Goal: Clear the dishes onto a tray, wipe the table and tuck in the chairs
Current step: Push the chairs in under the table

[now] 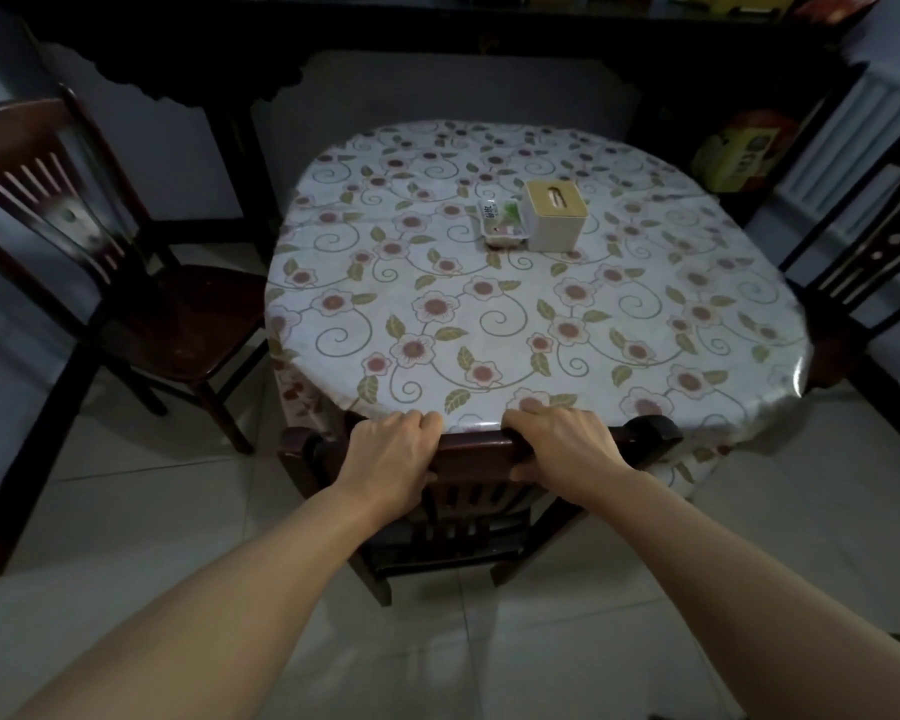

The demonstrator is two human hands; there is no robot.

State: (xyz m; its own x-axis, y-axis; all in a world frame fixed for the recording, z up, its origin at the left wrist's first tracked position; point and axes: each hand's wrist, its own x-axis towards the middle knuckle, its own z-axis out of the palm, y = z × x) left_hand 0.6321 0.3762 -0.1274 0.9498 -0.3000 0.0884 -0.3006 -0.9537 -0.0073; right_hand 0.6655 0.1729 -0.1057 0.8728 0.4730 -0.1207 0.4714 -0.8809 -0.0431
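1. The near chair [481, 449] is sitting pushed in against the worktop [489, 324], its top rail right at the cloth-covered edge; both hands are gripping that rail.
2. The left hand [391, 454] is clamping the rail with fingers curled over the top and thumb below; the right hand [559, 449] is doing the same just beside it.
3. The chair is looking like stiff, dark solid wood, probably fairly heavy and apt to scrape on the tiled floor; the top rail is the sensible place for the grip.
4. Three chairs are showing: this one, a second chair [126, 283] well off to the left of the left hand, pulled out, and a third chair [868, 262] far right of the right hand.
5. Beyond both hands, one tissue box [554, 215] and one small packet tray [502, 223] are resting side by side.
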